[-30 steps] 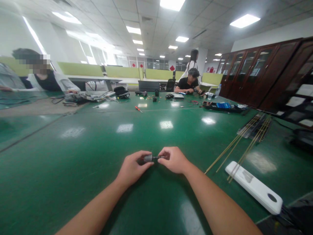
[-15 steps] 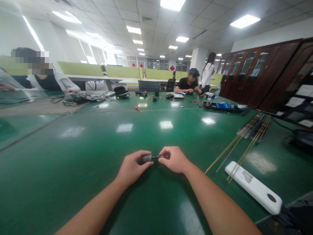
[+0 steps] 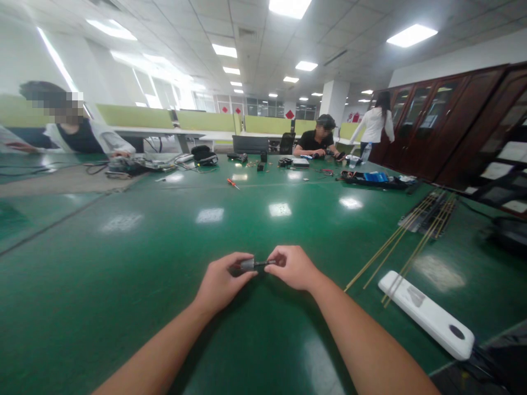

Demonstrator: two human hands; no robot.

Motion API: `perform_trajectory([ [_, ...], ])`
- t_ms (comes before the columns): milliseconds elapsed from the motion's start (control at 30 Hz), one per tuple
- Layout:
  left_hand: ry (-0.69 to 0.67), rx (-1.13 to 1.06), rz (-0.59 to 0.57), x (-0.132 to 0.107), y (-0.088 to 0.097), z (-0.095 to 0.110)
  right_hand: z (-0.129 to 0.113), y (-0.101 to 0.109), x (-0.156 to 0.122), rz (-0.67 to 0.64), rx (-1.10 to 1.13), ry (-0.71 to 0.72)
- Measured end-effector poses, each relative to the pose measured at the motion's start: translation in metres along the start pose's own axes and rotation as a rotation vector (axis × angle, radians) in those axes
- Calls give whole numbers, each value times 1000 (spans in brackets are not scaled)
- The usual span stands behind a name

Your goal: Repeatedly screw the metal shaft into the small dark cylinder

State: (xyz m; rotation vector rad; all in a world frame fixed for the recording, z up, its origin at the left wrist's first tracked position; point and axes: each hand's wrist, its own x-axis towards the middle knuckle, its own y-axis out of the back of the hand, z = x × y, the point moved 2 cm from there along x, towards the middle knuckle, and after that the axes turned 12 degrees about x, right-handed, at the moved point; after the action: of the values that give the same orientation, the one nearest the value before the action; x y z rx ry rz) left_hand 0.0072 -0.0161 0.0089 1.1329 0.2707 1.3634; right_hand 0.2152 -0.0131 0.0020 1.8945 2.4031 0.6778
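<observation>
The left hand [image 3: 224,278] grips the grey cylinder [image 3: 247,264] over the desk [image 3: 123,285], well left of the white oblong case [image 3: 432,321]; a dark shaft [image 3: 261,263], in line with it, runs into the right hand's [image 3: 293,267] pinch, nearer the case. The cylinder is probably light, stiff and smooth, best held round its body; the thin shaft likely needs gentleness.

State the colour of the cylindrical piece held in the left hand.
The cylindrical piece looks grey, best seen in the head view.
</observation>
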Motion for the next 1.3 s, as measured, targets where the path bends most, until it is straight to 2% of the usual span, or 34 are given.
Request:
perform_trajectory([
  [400, 13, -13, 9, 1, 2, 3, -8, 4, -1, 14, -25, -23],
  [1300, 25, -5, 9, 1, 4, 2, -7, 9, -1, 9, -56, -15],
])
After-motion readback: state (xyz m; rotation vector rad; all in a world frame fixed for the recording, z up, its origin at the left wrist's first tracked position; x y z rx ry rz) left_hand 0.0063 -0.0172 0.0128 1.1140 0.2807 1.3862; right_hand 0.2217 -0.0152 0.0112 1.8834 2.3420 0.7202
